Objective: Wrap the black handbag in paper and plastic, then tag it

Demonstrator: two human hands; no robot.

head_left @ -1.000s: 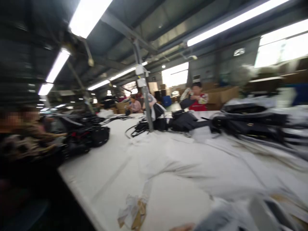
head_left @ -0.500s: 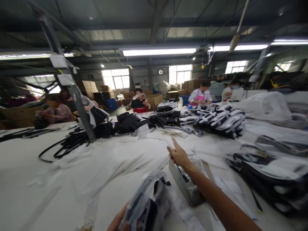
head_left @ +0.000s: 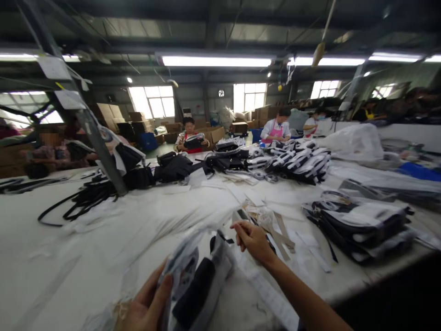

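Note:
My left hand (head_left: 149,294) grips the near left side of a black bag (head_left: 196,289) in clear plastic wrapping, its thumb laid along the edge. The bag stands tilted on the table, with grey-white padding showing around it. To its right, my right hand (head_left: 253,241) hovers with fingers curled together and the fingertips pointing at the bag. Anything pinched in those fingers is too small to make out. Behind that hand, a grey metal tape dispenser (head_left: 240,214) is mostly hidden.
Black bags with white wrapping (head_left: 365,225) are stacked at the right near the table edge. A heap of wrapped bags (head_left: 299,161) and black straps (head_left: 91,200) lie farther back. A metal post (head_left: 99,147) rises at the left. Several co-workers sit beyond the table.
My right hand has drawn back toward me from over the dispenser, and its fingers have curled. More of my left hand shows on the bag. The view has turned slightly right and down.

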